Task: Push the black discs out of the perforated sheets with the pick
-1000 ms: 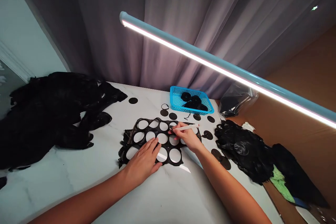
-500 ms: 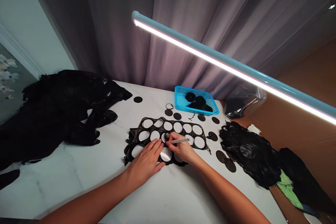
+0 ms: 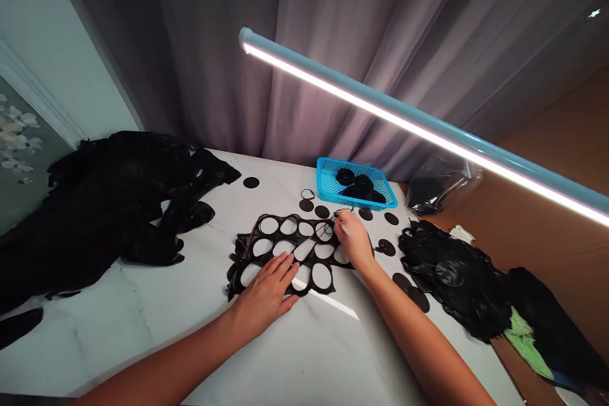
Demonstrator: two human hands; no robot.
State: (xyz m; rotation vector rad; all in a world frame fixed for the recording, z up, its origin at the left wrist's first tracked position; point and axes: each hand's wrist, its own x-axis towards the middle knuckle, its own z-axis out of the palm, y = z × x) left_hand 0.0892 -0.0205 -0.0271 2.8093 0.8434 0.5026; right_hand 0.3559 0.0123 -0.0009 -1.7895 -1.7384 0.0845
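A black rubbery sheet (image 3: 314,261) with rows of large round holes lies flat on the white table. My left hand (image 3: 269,282) rests on its lower left part, palm down and fingers stretched out. Above the sheet's upper right part, my right hand (image 3: 354,238) is closed with its fingertips pinched on a thin black strip (image 3: 326,228), which hangs in loops over a hole. The pale narrow tool held earlier does not show clearly now. Around the sheet lie loose black discs, one disc (image 3: 386,247) just right of it and another disc (image 3: 322,212) behind it.
A blue perforated basket (image 3: 323,189) holding black round pieces stands at the back. Black material is heaped at the left (image 3: 118,196), and a pile of black scraps (image 3: 451,279) lies at the right. A lit tube lamp (image 3: 380,111) hangs across above the table.
My right hand has moved up and to the right from the middle of the sheet, drawing the thin black strip with it. My left hand stays in place.
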